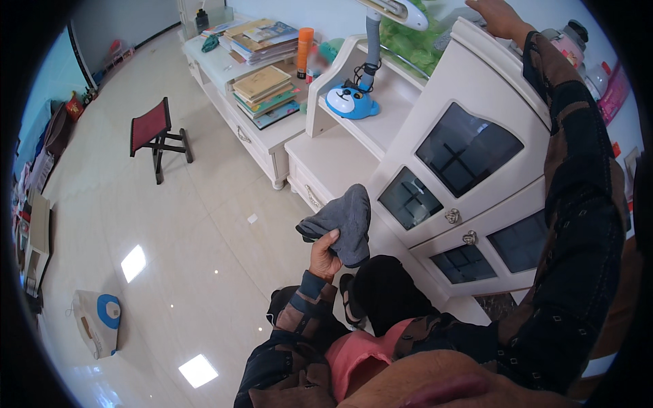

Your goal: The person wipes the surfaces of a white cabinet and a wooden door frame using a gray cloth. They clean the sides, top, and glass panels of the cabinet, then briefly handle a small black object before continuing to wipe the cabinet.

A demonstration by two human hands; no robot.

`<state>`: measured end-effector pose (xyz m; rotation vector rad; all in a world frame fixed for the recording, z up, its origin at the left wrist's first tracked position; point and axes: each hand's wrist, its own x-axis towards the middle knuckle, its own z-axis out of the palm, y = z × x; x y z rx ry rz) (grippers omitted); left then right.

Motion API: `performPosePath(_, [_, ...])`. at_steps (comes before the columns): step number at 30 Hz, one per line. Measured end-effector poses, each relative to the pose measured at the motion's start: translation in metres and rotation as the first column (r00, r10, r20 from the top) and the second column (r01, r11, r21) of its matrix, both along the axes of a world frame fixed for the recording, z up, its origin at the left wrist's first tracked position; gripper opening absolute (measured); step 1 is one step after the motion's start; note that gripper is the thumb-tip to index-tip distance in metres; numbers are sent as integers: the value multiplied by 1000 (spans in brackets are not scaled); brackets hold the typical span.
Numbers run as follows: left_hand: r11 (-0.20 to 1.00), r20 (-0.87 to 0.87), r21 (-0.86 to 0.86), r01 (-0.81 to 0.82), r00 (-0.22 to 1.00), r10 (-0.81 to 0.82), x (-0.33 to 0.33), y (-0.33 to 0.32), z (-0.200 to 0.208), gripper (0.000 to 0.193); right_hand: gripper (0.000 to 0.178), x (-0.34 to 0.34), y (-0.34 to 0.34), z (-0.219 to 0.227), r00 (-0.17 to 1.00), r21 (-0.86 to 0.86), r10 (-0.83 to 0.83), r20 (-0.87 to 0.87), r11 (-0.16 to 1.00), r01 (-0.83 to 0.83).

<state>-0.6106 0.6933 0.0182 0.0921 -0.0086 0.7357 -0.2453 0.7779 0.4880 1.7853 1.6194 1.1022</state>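
My left hand (325,257) grips a folded dark grey cloth (345,221) above my lap, thumb on its near side. The cloth stands up from my fingers and hides most of them. My right arm stretches up over a white cabinet (422,143) with dark glass panes and round metal knobs. At the cabinet's top, my right hand (501,19) lies with its fingers stretched out, partly cut off by the upper edge. Beside those fingers is something grey (449,28) that I cannot make out.
A blue bear-shaped lamp base (350,102) stands on the white shelf left of the cabinet. Books (262,88) and an orange can (305,51) sit on a low white cabinet. On the tiled floor are a red folding stool (151,128) and a white bag (97,323).
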Motion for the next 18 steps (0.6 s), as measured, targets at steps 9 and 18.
performPosePath(9, [1000,13,28,-8,1000,8,-4,0,7,48,15,6,4,-6,998,139,-25,-64,990,34])
performPosePath(18, [996,-73,73,-49,996,54,-7,1,7,48,9,59,-50,-5,985,331,111,-134,942,-61])
